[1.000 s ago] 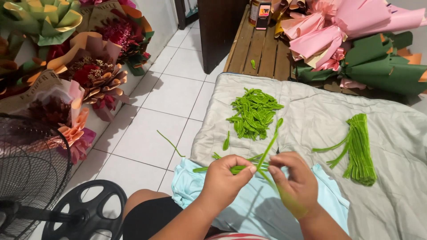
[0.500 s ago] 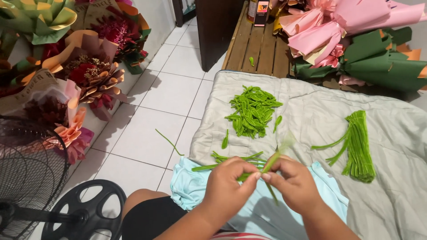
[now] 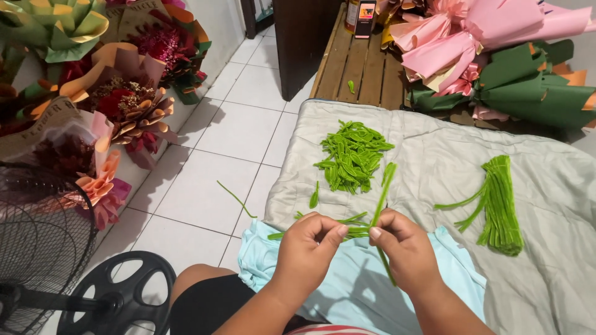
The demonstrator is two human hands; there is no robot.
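where knuckles hide fingertips, left hand (image 3: 308, 244) grip unclear | right hand (image 3: 403, 248) pinches green stem (image 3: 381, 195)

Grey quilt (image 3: 434, 149) bears green leaf pile (image 3: 352, 155), stem bundle (image 3: 498, 205).

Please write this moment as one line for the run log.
left hand: pinches green pipe cleaner | right hand: pinches same | bent-piece pile and straight bundle on grey blanket
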